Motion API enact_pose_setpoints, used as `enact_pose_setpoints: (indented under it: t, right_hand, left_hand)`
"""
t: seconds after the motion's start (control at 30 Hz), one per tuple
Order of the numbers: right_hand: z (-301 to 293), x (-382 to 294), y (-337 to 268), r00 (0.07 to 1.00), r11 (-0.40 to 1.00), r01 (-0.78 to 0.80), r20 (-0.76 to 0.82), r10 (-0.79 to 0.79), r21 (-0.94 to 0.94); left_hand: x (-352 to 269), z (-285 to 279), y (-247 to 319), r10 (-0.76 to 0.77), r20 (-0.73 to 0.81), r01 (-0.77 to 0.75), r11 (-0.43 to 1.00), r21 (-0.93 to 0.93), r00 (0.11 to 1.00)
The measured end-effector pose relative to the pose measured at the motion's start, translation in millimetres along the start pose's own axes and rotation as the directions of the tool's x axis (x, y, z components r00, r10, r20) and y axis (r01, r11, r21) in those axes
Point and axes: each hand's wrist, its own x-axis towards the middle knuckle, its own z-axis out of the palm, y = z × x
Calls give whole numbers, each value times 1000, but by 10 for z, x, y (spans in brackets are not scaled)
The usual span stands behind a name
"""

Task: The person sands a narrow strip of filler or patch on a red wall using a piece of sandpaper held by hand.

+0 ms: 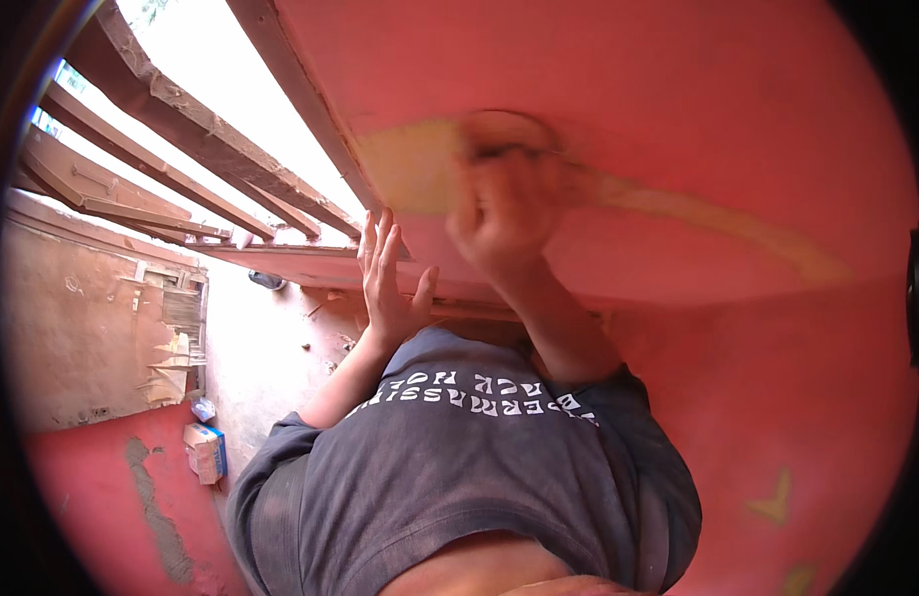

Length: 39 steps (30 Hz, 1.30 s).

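Observation:
My right hand (508, 212) is raised against the red wall (616, 82), fingers curled around a dark-edged object (515, 128). Motion blur keeps me from telling what that object is. Just left of it, a yellowish filler-like patch (411, 167) reaches to the window frame. To the right, a thin yellowish streak (697, 208) runs along the wall. My left hand (392, 287) is held up with its fingers apart and nothing in it. Its fingertips are by the lower corner of the wooden window frame (321, 104); whether they touch it I cannot tell.
Wooden window bars (228, 141) slant across the upper left. Beyond them a plywood panel (87, 313) has a splintered edge. A cardboard box (204, 453) and a plastic bag (203, 408) lie on the floor (243, 372). Grey mortar (158, 514) streaks the lower-left red wall.

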Motion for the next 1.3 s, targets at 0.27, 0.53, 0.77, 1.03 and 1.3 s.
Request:
enact_pose_setpoints:
  t: [0.27,0.53,0.77,1.03,1.3]
  right_hand:
    - [-498,-391,-32,957,677,-292,202,211,675]
    - [-568,-1021,-237,569,53,-800,726,386,598]
    - [-496,-1043,-59,727,220,-652,516,453,726]
    - [-1301,-736,1172,998,837,-27,-69,-13,-547]
    - [-1393,-460,1981,740,891,-444,-523,423,93]
  left_hand:
    - [-6,-197,-38,-165,-82,136,950,-282,983]
    - [46,-214,124,-317,466,545,238,-804,826]
    - [43,-170,246,-176,190,257,560,-787,966]
    - [913,-392,707,112,-453,-214,960,-181,884]
    - [1208,476,1024,290,-291,-236,949,208,912]
